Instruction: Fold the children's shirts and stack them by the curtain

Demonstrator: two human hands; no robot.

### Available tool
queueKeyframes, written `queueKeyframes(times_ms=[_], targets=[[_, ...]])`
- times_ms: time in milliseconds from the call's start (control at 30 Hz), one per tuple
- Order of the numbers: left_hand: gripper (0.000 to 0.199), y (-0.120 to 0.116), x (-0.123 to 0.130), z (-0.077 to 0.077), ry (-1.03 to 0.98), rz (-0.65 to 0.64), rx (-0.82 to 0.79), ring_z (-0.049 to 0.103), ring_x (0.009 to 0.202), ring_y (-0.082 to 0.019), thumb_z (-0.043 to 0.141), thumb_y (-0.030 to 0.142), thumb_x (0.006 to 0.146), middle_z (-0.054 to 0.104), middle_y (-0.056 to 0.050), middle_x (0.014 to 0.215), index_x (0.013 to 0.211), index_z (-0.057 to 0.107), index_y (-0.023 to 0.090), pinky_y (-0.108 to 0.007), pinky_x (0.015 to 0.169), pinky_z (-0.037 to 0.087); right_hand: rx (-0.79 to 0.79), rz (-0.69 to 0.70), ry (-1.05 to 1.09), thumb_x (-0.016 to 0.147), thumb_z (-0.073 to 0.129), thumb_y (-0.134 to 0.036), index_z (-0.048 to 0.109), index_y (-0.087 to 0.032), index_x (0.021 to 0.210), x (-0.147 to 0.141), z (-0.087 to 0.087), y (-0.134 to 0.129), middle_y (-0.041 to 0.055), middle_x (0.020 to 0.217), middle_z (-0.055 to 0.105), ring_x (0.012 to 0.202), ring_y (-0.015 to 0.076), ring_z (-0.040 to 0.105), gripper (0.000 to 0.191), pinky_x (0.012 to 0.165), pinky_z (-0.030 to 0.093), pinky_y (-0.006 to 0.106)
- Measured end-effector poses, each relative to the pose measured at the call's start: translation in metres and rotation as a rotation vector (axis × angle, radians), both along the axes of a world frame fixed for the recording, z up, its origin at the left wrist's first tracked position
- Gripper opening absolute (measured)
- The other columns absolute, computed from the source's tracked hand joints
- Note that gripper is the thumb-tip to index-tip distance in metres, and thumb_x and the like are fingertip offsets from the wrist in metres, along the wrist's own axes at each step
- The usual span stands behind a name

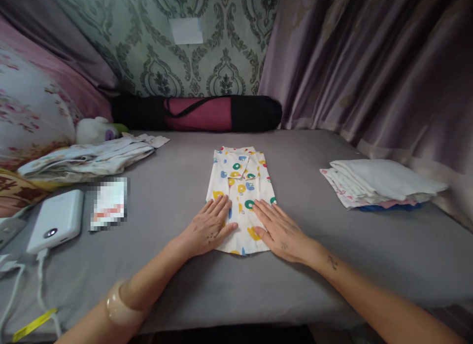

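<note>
A small white garment [242, 191] with colourful printed shapes lies folded into a narrow strip on the grey sheet. Parts folded across its upper end look like sleeves, and its curved hem faces me. My left hand [210, 224] rests flat on the garment's lower left edge, fingers stretched out. On the lower right edge lies my right hand [283, 230], also flat with its fingers extended. Neither hand grips the cloth. The fabric beneath both palms is hidden.
Folded clothes [380, 184] are stacked on the right. At left are crumpled clothes [92, 156], a white power bank [59, 218] with cables, and a blurred packet [109, 203]. A black and maroon roll-shaped bag [199, 113] lies along the patterned wall.
</note>
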State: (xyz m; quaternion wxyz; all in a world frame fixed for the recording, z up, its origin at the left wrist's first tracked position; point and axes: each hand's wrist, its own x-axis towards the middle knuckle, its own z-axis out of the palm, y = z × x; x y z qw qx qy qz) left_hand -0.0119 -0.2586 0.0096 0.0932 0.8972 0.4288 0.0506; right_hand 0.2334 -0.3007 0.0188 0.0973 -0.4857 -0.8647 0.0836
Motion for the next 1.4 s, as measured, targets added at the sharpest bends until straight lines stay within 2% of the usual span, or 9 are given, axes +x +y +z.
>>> queueKeyframes(times_ms=[233, 367, 567, 733, 867, 1000, 1133, 1267, 1400], targets=[[0.068, -0.012, -0.002, 0.017, 0.016, -0.035, 0.079, 0.019, 0.144, -0.027, 0.024, 0.057, 0.096, 0.028, -0.017, 0.153, 0.145, 0.033, 0.01, -0.046, 0.116, 0.019, -0.03, 0.054, 0.003, 0.1, 0.03, -0.042, 0.027, -0.019, 0.15, -0.003, 0.016, -0.01, 0.0099, 0.155, 0.024, 0.144, 0.0244, 0.016, 0.055, 0.116, 0.02, 0.051], [0.068, -0.031, -0.002, 0.01, -0.002, -0.126, 0.168, 0.018, 0.144, -0.026, 0.027, 0.057, 0.096, 0.027, -0.015, 0.154, 0.149, 0.025, 0.013, -0.044, 0.117, 0.019, 0.002, 0.142, 0.017, 0.099, 0.034, -0.039, 0.023, -0.021, 0.151, -0.014, 0.013, -0.029, 0.0082, 0.157, 0.02, 0.145, 0.0232, 0.013, 0.056, 0.118, 0.015, 0.05], [0.072, -0.039, -0.003, 0.011, 0.0, -0.185, 0.066, 0.024, 0.142, -0.028, 0.031, 0.06, 0.094, 0.029, -0.018, 0.153, 0.148, 0.025, 0.013, -0.046, 0.114, 0.026, -0.108, 0.192, 0.033, 0.1, 0.031, -0.041, 0.026, -0.021, 0.15, -0.012, 0.019, -0.032, 0.0079, 0.157, 0.021, 0.145, 0.0219, 0.013, 0.054, 0.118, 0.016, 0.049], [0.053, -0.049, -0.021, 0.028, -0.168, -0.184, 0.071, 0.042, 0.13, -0.028, 0.047, 0.045, 0.094, 0.045, -0.013, 0.141, 0.142, 0.037, 0.025, -0.045, 0.105, 0.04, -0.01, 0.153, 0.14, 0.096, 0.045, -0.031, 0.046, -0.026, 0.14, 0.007, 0.028, -0.035, 0.0059, 0.149, 0.039, 0.14, 0.0211, 0.03, 0.044, 0.113, 0.032, 0.044], [0.035, -0.052, -0.028, 0.03, -0.21, -0.273, 0.049, 0.051, 0.118, -0.023, 0.046, 0.033, 0.096, 0.055, -0.009, 0.125, 0.131, 0.051, 0.027, -0.04, 0.099, 0.045, 0.047, 0.19, 0.14, 0.095, 0.045, -0.021, 0.056, -0.03, 0.129, 0.014, 0.025, -0.041, 0.0047, 0.135, 0.055, 0.127, 0.0209, 0.047, 0.037, 0.105, 0.042, 0.042], [0.029, -0.047, -0.023, 0.027, -0.186, -0.362, 0.101, 0.055, 0.111, -0.02, 0.041, 0.029, 0.098, 0.061, -0.007, 0.115, 0.121, 0.057, 0.025, -0.035, 0.095, 0.046, 0.036, 0.222, 0.085, 0.096, 0.042, -0.019, 0.059, -0.029, 0.123, 0.011, 0.028, -0.04, 0.0045, 0.129, 0.058, 0.119, 0.0202, 0.051, 0.033, 0.101, 0.044, 0.039], [0.027, -0.044, -0.016, 0.026, -0.121, -0.412, 0.189, 0.058, 0.103, -0.02, 0.036, 0.023, 0.099, 0.064, -0.008, 0.108, 0.111, 0.06, 0.021, -0.034, 0.089, 0.048, 0.053, 0.16, 0.054, 0.093, 0.05, -0.031, 0.058, -0.027, 0.122, 0.0, 0.03, -0.039, 0.0062, 0.121, 0.06, 0.111, 0.023, 0.053, 0.03, 0.097, 0.044, 0.041], [0.025, -0.041, -0.009, 0.029, -0.102, -0.386, 0.17, 0.057, 0.1, -0.02, 0.033, 0.02, 0.098, 0.064, -0.009, 0.1, 0.104, 0.058, 0.018, -0.035, 0.089, 0.048, 0.087, 0.053, 0.019, 0.085, 0.06, -0.046, 0.054, -0.025, 0.126, -0.014, 0.027, -0.041, 0.0093, 0.114, 0.059, 0.103, 0.0269, 0.053, 0.046, 0.089, 0.044, 0.044], [0.023, -0.035, -0.005, 0.034, -0.21, -0.23, 0.052, 0.058, 0.087, -0.017, 0.031, 0.022, 0.099, 0.062, -0.006, 0.089, 0.097, 0.053, 0.018, -0.031, 0.08, 0.049, 0.119, 0.002, -0.026, 0.084, 0.061, -0.048, 0.055, -0.022, 0.121, -0.023, 0.024, -0.039, 0.0104, 0.108, 0.059, 0.099, 0.0278, 0.052, 0.046, 0.083, 0.045, 0.042]])
